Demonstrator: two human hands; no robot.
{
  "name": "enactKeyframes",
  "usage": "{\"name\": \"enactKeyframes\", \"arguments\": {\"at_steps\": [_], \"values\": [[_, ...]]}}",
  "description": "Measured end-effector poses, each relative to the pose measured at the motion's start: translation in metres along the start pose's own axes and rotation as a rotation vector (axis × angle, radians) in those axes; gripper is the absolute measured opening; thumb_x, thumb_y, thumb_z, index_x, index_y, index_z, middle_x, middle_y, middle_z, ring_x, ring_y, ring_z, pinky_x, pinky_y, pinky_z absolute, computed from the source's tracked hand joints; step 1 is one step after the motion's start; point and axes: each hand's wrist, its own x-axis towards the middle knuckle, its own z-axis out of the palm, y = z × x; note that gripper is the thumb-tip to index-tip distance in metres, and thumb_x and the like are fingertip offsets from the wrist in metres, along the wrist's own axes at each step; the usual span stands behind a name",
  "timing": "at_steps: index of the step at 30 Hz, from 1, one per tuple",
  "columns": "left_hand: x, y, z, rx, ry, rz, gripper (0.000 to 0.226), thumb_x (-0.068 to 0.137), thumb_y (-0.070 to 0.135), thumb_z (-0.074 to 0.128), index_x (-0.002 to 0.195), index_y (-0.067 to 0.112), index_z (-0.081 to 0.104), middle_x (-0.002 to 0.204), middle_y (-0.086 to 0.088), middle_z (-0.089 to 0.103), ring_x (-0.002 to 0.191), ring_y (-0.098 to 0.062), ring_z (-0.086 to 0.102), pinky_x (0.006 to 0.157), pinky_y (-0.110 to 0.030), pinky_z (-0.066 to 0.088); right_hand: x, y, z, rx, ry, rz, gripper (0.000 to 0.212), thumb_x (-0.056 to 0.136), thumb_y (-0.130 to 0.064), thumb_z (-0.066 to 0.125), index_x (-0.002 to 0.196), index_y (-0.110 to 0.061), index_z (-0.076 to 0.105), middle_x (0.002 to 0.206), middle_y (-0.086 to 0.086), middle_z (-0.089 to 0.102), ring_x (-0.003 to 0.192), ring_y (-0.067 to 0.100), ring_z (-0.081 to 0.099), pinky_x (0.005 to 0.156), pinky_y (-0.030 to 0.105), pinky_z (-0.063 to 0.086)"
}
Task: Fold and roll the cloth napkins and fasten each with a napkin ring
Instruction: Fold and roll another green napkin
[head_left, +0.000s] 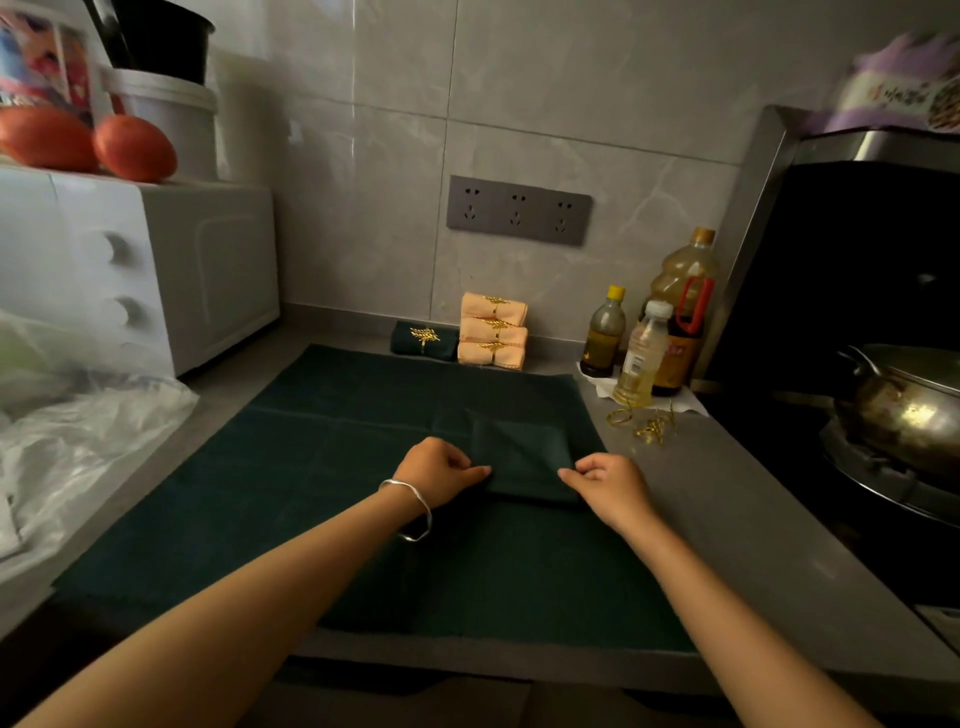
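A dark green napkin, folded into a small rectangle, lies on a larger dark green cloth spread flat on the grey counter. My left hand pinches the folded napkin's near left corner. My right hand pinches its near right corner. Against the back wall lie a rolled green napkin with a gold leaf ring and three stacked peach rolls, each ringed. Loose gold napkin rings lie on the counter to the right of the cloth.
Three oil and sauce bottles stand at the back right. A stove with a metal pot fills the right side. A white appliance and plastic bags sit on the left. The counter's front edge runs just below the cloth.
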Motion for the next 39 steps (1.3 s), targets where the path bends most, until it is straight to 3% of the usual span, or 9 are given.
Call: {"name": "enactKeyframes", "arguments": {"at_steps": [5, 10, 12, 14, 17, 20, 28, 34, 39], "values": [[0.004, 0.001, -0.001, -0.026, -0.025, -0.050, 0.027, 0.086, 0.036, 0.065, 0.066, 0.018, 0.064, 0.067, 0.003, 0.059, 0.063, -0.007, 0.053, 0.060, -0.018, 0.044, 0.003, -0.002, -0.001, -0.028, -0.003, 0.047, 0.012, 0.083, -0.021, 0.069, 0.075, -0.019, 0.061, 0.069, 0.000, 0.060, 0.071, 0.018, 0.058, 0.071, 0.031, 0.048], [0.009, 0.005, 0.002, 0.000, -0.005, -0.093, 0.021, 0.084, 0.033, 0.067, 0.078, 0.014, 0.065, 0.077, 0.000, 0.060, 0.069, -0.010, 0.055, 0.069, -0.025, 0.048, 0.003, -0.007, 0.001, -0.074, 0.016, 0.070, 0.021, 0.078, -0.018, 0.073, 0.088, -0.018, 0.054, 0.079, 0.001, 0.058, 0.073, 0.016, 0.055, 0.071, 0.033, 0.048], [0.009, 0.009, 0.002, 0.071, 0.045, -0.100, 0.029, 0.081, 0.034, 0.069, 0.100, 0.015, 0.057, 0.095, -0.001, 0.058, 0.086, -0.012, 0.055, 0.076, -0.026, 0.049, 0.000, -0.010, 0.003, -0.127, 0.037, 0.013, 0.033, 0.078, -0.017, 0.072, 0.102, -0.017, 0.049, 0.101, 0.004, 0.053, 0.086, 0.015, 0.053, 0.073, 0.030, 0.044], [0.010, 0.012, 0.002, 0.205, 0.092, -0.054, 0.061, 0.079, 0.035, 0.071, 0.128, 0.015, 0.041, 0.122, -0.006, 0.049, 0.112, -0.021, 0.049, 0.094, -0.034, 0.046, -0.001, -0.012, 0.004, -0.243, 0.051, -0.122, 0.046, 0.082, -0.019, 0.069, 0.121, -0.020, 0.045, 0.129, 0.003, 0.040, 0.111, 0.017, 0.049, 0.086, 0.028, 0.043], [0.015, 0.019, 0.003, 0.438, 0.026, 0.146, 0.082, 0.085, 0.031, 0.063, 0.150, 0.024, 0.014, 0.154, -0.004, 0.017, 0.141, -0.027, 0.018, 0.115, -0.042, 0.022, 0.003, -0.015, 0.008, -0.398, -0.045, -0.332, 0.060, 0.094, -0.023, 0.053, 0.147, -0.024, 0.025, 0.157, -0.004, 0.009, 0.144, 0.017, 0.013, 0.116, 0.034, 0.017], [0.025, 0.024, 0.009, 0.601, -0.135, 0.246, 0.070, 0.094, 0.028, 0.048, 0.150, 0.027, 0.007, 0.159, 0.000, 0.000, 0.146, -0.022, -0.002, 0.117, -0.041, 0.000, 0.009, -0.015, 0.016, -0.584, -0.221, -0.346, 0.058, 0.101, -0.033, 0.035, 0.151, -0.026, 0.007, 0.159, -0.007, -0.007, 0.145, 0.011, -0.010, 0.118, 0.034, -0.004], [0.034, 0.008, 0.024, 0.640, -0.229, 0.230, 0.053, 0.101, 0.040, 0.019, 0.150, 0.028, 0.002, 0.159, 0.003, -0.003, 0.145, -0.015, -0.005, 0.117, -0.037, -0.006, 0.014, -0.007, 0.023, -0.639, -0.325, -0.233, 0.057, 0.101, -0.045, 0.020, 0.151, -0.024, 0.001, 0.159, -0.006, -0.006, 0.145, 0.009, -0.008, 0.118, 0.033, -0.005], [0.029, 0.010, 0.016, 0.682, -0.329, 0.239, 0.086, 0.084, 0.073, 0.031, 0.150, 0.028, -0.001, 0.158, 0.003, -0.006, 0.145, -0.017, -0.008, 0.116, -0.039, -0.007, 0.017, -0.006, 0.024, -0.625, -0.339, -0.227, 0.055, 0.102, -0.042, 0.019, 0.151, -0.024, 0.004, 0.159, -0.007, -0.003, 0.145, 0.008, -0.006, 0.119, 0.033, -0.005], [0.019, 0.014, 0.007, 0.654, -0.289, 0.330, 0.076, 0.088, 0.054, 0.049, 0.150, 0.027, 0.015, 0.157, 0.002, 0.013, 0.144, -0.019, 0.008, 0.116, -0.034, 0.004, 0.016, -0.001, 0.026, -0.597, -0.302, -0.235, 0.054, 0.102, -0.043, 0.020, 0.151, -0.025, 0.007, 0.159, -0.008, 0.000, 0.145, 0.007, -0.004, 0.118, 0.032, -0.005]]}}
